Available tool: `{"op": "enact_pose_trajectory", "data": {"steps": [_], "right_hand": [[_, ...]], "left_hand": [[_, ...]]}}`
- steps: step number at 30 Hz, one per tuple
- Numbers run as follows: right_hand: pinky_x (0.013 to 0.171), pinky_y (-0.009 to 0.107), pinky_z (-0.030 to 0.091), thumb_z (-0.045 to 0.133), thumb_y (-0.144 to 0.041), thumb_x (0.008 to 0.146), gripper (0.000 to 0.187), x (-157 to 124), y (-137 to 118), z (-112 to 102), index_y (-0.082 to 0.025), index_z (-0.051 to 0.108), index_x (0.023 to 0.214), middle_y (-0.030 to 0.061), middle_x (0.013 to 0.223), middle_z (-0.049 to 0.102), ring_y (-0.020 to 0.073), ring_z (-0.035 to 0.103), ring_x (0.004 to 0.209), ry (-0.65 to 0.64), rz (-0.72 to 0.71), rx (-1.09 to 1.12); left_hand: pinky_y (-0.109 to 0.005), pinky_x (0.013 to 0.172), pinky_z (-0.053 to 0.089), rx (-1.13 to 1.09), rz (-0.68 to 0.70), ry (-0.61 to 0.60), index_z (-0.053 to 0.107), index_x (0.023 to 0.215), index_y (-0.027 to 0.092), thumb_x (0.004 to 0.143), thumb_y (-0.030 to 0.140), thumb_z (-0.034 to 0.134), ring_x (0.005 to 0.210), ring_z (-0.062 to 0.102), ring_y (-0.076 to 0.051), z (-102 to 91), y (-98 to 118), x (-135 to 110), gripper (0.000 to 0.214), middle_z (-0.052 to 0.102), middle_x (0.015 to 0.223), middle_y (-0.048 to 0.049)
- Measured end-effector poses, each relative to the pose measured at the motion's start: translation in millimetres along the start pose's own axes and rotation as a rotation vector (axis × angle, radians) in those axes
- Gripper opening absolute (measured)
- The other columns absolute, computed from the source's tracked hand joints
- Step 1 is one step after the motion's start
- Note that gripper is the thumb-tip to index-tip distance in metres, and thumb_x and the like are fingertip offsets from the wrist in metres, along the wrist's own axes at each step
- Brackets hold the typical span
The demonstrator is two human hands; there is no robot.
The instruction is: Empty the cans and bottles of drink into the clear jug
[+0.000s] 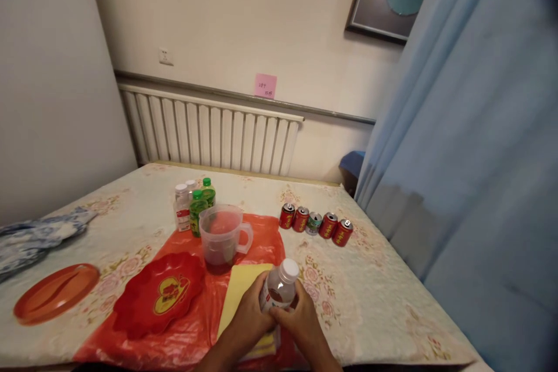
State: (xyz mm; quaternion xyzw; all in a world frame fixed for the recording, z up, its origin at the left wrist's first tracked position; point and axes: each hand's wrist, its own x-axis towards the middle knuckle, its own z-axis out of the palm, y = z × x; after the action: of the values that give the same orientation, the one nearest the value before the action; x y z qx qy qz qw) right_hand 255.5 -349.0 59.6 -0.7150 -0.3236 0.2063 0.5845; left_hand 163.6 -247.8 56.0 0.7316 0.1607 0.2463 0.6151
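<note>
Both my hands grip a small clear plastic bottle (279, 286) with a white cap and a little dark liquid at its bottom. It stands upright on a yellow cloth (239, 292). My left hand (247, 318) wraps its left side, fingers curled. My right hand (301, 321) holds its lower right side. A clear measuring jug (221, 236) with dark red liquid stands just behind, on a red plastic sheet (197, 334).
A red flower-shaped plate (159, 295) lies left of my hands. Several green-capped and white-capped bottles (192, 206) stand behind the jug. A row of several cans (316, 224) sits to the right. An orange tray (56, 292) and blue cloth (30, 238) lie far left. A blue curtain (471, 186) hangs at right.
</note>
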Motion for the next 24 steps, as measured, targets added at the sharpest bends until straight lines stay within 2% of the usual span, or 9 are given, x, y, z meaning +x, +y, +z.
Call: {"op": "enact_pose_trajectory", "data": {"steps": [3, 6, 8, 11, 14, 16, 19, 24], "right_hand": [[0.076, 0.033, 0.054, 0.065, -0.017, 0.056, 0.048, 4.0, 4.1, -7.3, -0.016, 0.063, 0.104, 0.0057, 0.093, 0.073, 0.025, 0.067, 0.084, 0.086, -0.017, -0.039], [0.076, 0.032, 0.055, 0.066, -0.019, 0.057, 0.046, 11.4, 11.3, -21.8, -0.017, 0.063, 0.102, 0.0054, 0.092, 0.073, 0.024, 0.068, 0.082, 0.132, -0.035, -0.031], [0.077, 0.033, 0.055, 0.067, -0.021, 0.057, 0.044, 18.4, 17.4, -35.9, -0.017, 0.064, 0.1, 0.0056, 0.091, 0.074, 0.0243, 0.069, 0.083, 0.169, -0.036, -0.031], [0.078, 0.035, 0.056, 0.07, -0.024, 0.056, 0.048, 31.4, 28.4, -61.3, -0.017, 0.064, 0.103, 0.0072, 0.093, 0.075, 0.026, 0.07, 0.084, 0.256, -0.02, -0.041], [0.077, 0.036, 0.057, 0.071, -0.028, 0.055, 0.052, 45.5, 42.5, -87.9, -0.015, 0.064, 0.106, 0.0095, 0.096, 0.076, 0.0274, 0.071, 0.084, 0.322, -0.013, -0.067], [0.077, 0.037, 0.057, 0.071, -0.032, 0.056, 0.053, 54.8, 53.4, -104.8, -0.015, 0.064, 0.106, 0.0104, 0.097, 0.076, 0.0283, 0.071, 0.085, 0.358, -0.011, -0.099], [0.077, 0.038, 0.057, 0.072, -0.039, 0.056, 0.057, 68.1, 70.5, -128.6, -0.015, 0.063, 0.107, 0.0114, 0.098, 0.075, 0.0292, 0.071, 0.085, 0.421, 0.012, -0.154], [0.078, 0.038, 0.056, 0.071, -0.046, 0.056, 0.063, 90.0, 96.0, -164.5, -0.014, 0.063, 0.109, 0.0135, 0.101, 0.074, 0.0299, 0.071, 0.086, 0.539, 0.042, -0.257]], "left_hand": [[-0.035, 0.101, 0.048, 0.004, 0.011, -0.042, 0.049, 0.129, 0.017, 0.059, 0.017, 0.063, 0.114, 0.062, -0.026, 8.7, -8.0, 9.3, 0.072, 0.064, 0.128, -0.0098], [-0.041, 0.108, 0.044, 0.067, 0.009, -0.078, 0.046, 0.134, 0.016, 0.063, 0.025, 0.067, 0.122, 0.058, -0.028, 11.7, -33.0, 18.4, 0.075, 0.06, 0.135, -0.0124], [-0.047, 0.112, 0.04, 0.213, -0.013, -0.021, 0.048, 0.134, 0.014, 0.065, 0.032, 0.068, 0.128, 0.053, -0.032, 7.9, -61.5, 23.4, 0.074, 0.058, 0.138, -0.0154], [-0.051, 0.11, 0.042, 0.486, -0.032, 0.126, 0.055, 0.128, 0.01, 0.078, 0.041, 0.058, 0.125, 0.057, -0.033, -5.3, -113.1, 28.0, 0.058, 0.062, 0.132, -0.0181], [-0.051, 0.106, 0.047, 0.766, 0.072, 0.218, 0.06, 0.121, 0.012, 0.086, 0.043, 0.051, 0.119, 0.061, -0.032, -19.7, -158.3, 27.0, 0.047, 0.067, 0.123, -0.0162], [-0.05, 0.102, 0.05, 0.929, 0.185, 0.252, 0.063, 0.117, 0.014, 0.087, 0.042, 0.053, 0.116, 0.063, -0.032, -25.9, -178.2, 23.3, 0.042, 0.069, 0.12, -0.0154], [-0.049, 0.102, 0.049, 1.11, 0.327, 0.252, 0.063, 0.117, 0.022, 0.091, 0.036, 0.051, 0.117, 0.062, -0.029, -28.8, -192.0, 16.3, 0.032, 0.068, 0.123, -0.0099], [-0.045, 0.1, 0.05, 1.189, 0.39, 0.254, 0.062, 0.118, 0.023, 0.093, 0.033, 0.05, 0.115, 0.062, -0.026, -27.8, -191.1, 12.2, 0.029, 0.068, 0.122, -0.0068]]}}
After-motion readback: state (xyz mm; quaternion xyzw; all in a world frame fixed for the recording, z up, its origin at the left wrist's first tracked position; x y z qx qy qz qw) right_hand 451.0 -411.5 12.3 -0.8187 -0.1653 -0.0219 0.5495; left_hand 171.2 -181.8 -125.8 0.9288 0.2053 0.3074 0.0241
